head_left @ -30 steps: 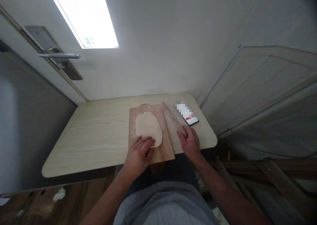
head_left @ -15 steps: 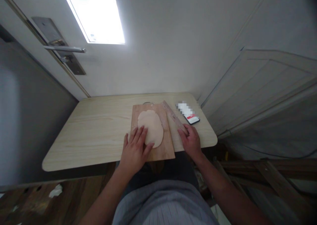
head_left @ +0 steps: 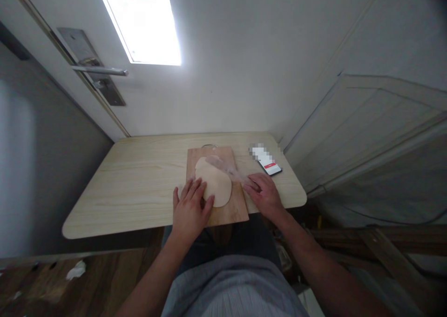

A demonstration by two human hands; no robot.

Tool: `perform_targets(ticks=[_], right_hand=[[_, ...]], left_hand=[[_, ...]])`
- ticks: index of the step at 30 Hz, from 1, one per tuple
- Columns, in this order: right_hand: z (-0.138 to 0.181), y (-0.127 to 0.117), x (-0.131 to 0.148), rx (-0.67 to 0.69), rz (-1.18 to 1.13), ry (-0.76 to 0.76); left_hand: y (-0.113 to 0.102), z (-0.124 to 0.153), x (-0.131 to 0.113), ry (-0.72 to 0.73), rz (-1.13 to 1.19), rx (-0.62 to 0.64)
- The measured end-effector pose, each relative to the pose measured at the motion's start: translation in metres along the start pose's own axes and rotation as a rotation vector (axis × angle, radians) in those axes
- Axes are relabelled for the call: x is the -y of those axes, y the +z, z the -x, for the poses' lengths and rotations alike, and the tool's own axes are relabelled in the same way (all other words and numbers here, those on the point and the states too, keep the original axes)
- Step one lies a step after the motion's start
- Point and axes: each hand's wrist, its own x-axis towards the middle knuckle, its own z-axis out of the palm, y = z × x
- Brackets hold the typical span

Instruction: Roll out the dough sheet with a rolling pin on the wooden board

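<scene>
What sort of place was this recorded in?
Possibly a small room or entryway: a pale table, holding a cutting board with flattened dough, stands beside a door with a lever handle.

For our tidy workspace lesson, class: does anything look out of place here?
A crumpled white scrap lies on the floor at lower left, like dropped litter. The phone on the table, right of the board, seems odd near dough.

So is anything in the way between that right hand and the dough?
Nothing visible blocks it. The right hand holds the rolling pin, which slants, blurred, over the board to the far edge of the dough; contact is unclear. The phone lies off to the right, outside that path.
</scene>
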Motion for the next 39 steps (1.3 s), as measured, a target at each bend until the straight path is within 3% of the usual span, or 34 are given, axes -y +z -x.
perform_targets(ticks=[4, 10, 12, 15, 19, 27, 39], right_hand=[[-0.009, -0.005, 0.008, 0.172, 0.044, -0.108], [-0.014, 0.002, 0.009, 0.238, 0.096, -0.066], [-0.017, 0.003, 0.01, 0.262, 0.114, -0.072], [-0.023, 0.003, 0.014, 0.306, 0.158, -0.096], [-0.029, 0.005, 0.021, 0.318, 0.237, -0.091], [-0.04, 0.024, 0.019, 0.288, 0.303, -0.07], [-0.089, 0.056, 0.016, 0.189, 0.367, -0.034]], left_hand=[[-0.006, 0.0, 0.007, -0.066, 0.034, -0.089], [-0.012, -0.011, 0.024, -0.16, 0.248, -0.318], [-0.014, -0.019, 0.022, -0.124, 0.277, -0.346], [-0.013, -0.032, 0.013, -0.004, 0.206, -0.206], [-0.007, -0.043, 0.005, -0.008, 0.008, -0.021], [-0.003, -0.065, 0.017, -0.088, -0.074, 0.023], [0.001, -0.116, 0.037, -0.126, -0.125, 0.046]])
